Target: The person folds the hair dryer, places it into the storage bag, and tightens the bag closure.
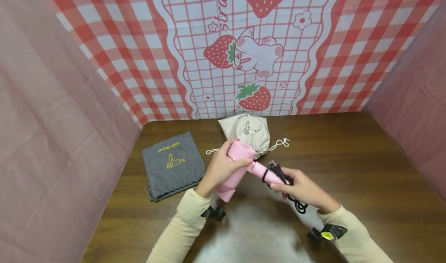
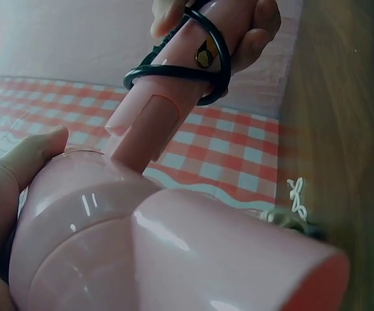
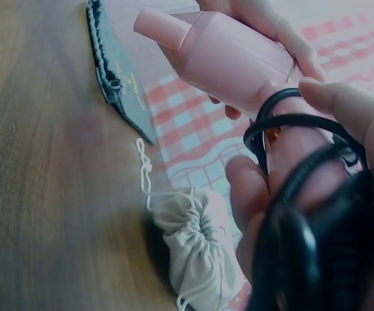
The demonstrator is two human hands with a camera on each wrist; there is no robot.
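Both hands hold a pink hair dryer [image 1: 238, 176] above the table. My left hand [image 1: 222, 165] grips its barrel, thumb across the near side and fingers over the back end. Around the handle [image 1: 262, 171] curl the fingers of my right hand [image 1: 300, 187]. A black power cord [image 1: 286, 181] is looped around that handle and bundled beside the right palm, its plug prongs pointing up. In the left wrist view, the handle [image 2: 193, 71] meets the barrel at a hinge-like joint. The right wrist view shows the narrow nozzle [image 3: 161, 29] pointing left.
A cream drawstring bag [image 1: 249, 131] with a dryer print lies at the back, just behind the dryer, its white cords spread sideways. To the left, a flat grey drawstring bag [image 1: 174, 166] reads "Hair Dryer". A checked strawberry cloth [image 1: 129, 35] forms the back wall on the wooden table [image 1: 348, 151].
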